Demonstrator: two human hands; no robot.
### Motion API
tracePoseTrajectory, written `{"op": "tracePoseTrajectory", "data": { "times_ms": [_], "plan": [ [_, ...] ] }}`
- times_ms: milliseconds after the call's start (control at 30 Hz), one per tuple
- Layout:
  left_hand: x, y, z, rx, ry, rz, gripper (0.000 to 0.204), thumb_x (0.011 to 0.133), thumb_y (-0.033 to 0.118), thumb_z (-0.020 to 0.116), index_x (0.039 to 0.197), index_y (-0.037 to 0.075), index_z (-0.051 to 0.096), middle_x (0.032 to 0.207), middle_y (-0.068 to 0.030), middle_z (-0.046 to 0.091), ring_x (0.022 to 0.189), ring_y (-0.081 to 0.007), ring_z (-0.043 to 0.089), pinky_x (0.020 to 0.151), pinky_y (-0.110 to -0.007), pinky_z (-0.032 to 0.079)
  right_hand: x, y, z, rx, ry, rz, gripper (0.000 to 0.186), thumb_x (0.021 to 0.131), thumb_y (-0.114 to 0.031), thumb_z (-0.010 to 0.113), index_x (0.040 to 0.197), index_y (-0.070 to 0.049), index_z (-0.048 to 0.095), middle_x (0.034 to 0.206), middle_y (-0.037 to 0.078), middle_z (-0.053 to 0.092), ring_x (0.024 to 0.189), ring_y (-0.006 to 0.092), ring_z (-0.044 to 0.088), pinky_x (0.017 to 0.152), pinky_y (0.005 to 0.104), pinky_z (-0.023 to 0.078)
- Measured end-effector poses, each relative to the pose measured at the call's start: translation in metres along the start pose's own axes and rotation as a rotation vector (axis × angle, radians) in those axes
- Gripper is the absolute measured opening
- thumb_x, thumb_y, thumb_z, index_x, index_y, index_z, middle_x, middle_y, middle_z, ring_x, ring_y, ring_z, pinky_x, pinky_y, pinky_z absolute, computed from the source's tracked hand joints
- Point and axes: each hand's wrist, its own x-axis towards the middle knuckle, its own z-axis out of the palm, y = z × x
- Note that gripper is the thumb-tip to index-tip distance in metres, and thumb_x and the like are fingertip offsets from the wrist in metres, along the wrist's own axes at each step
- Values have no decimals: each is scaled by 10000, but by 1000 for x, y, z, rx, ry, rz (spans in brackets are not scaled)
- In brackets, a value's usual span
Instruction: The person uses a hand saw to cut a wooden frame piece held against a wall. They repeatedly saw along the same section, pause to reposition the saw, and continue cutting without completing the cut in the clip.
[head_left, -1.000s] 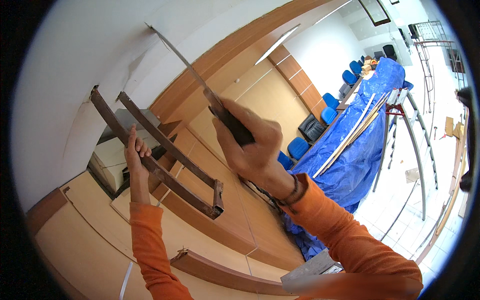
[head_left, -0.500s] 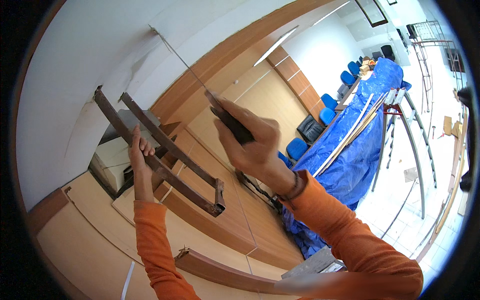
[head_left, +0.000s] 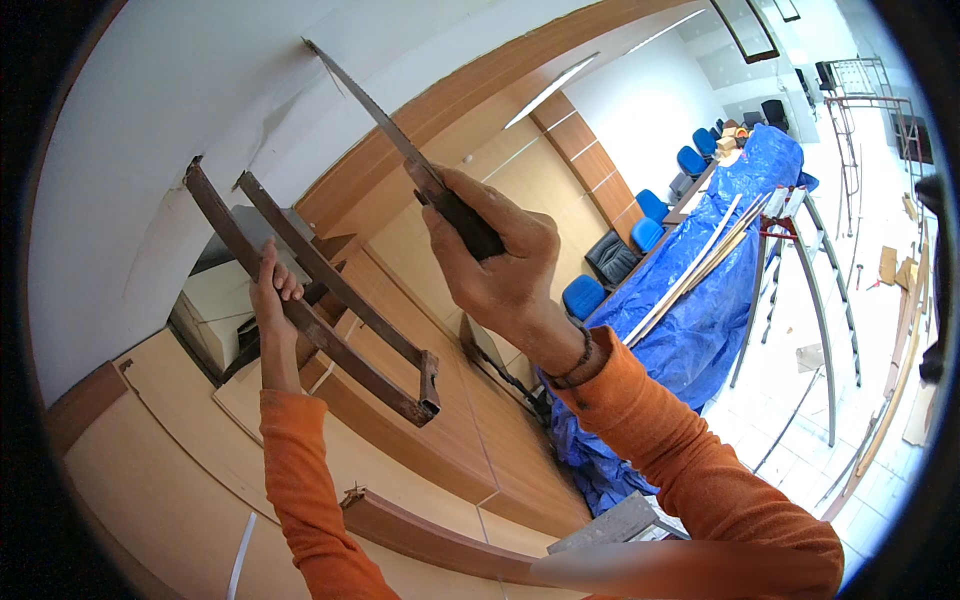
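Note:
My right hand (head_left: 525, 270) is closed round the black handle of a saw (head_left: 375, 110) with a narrow, tapering blade. The blade slants up and to the left. Its tip is at the white plaster surface (head_left: 150, 120); whether it has entered the surface cannot be made out. On the left, my left hand (head_left: 274, 310) grips the nearer bar of a brown metal bracket (head_left: 358, 368). Two parallel bars of this bracket come out of the plaster and are joined by a short crosspiece at their free end. Dark broken patches mark where the bars meet the plaster.
Wood panelling (head_left: 440, 420) lies below the bracket, with a brown beam (head_left: 430, 535) of splintered end. To the right, a blue tarpaulin (head_left: 690, 370) covers a long table and carries thin wooden strips (head_left: 700, 270). A stepladder (head_left: 815, 300), blue chairs (head_left: 585, 297) and scaffolding (head_left: 860, 100) stand beyond.
The saw has turned so that more of its blade's flat side shows. My right hand has shifted slightly, while my left hand keeps its grip on the bracket. The view has moved a little.

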Motion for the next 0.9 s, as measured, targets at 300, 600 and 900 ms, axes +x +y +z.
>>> {"op": "tracePoseTrajectory", "data": {
  "times_ms": [300,600,900],
  "plan": [
    [-5,1,3,-11,-18,47,608,924,490,712,1359,82,593,646,78,319,511,-57,337,514,-267,336,-2,-4,-3,-11,-11,-48,347,857,-26,707,1197,39,686,697,129,676,553,138,653,528,272,498],
    [-2,2,2,-5,2,0,427,922,483,721,1119,123,604,627,74,327,505,-64,348,521,-266,343,-4,-13,-8,-27,-20,-22,322,847,4,732,1159,71,684,785,104,728,629,83,659,544,223,493],
    [-2,-1,2,6,-11,11,633,930,486,706,1415,109,551,648,78,319,521,-64,341,519,-269,343,-9,-17,-8,-80,-16,-45,311,866,3,701,1174,50,691,832,149,741,665,99,684,581,224,510]
  ]
}}
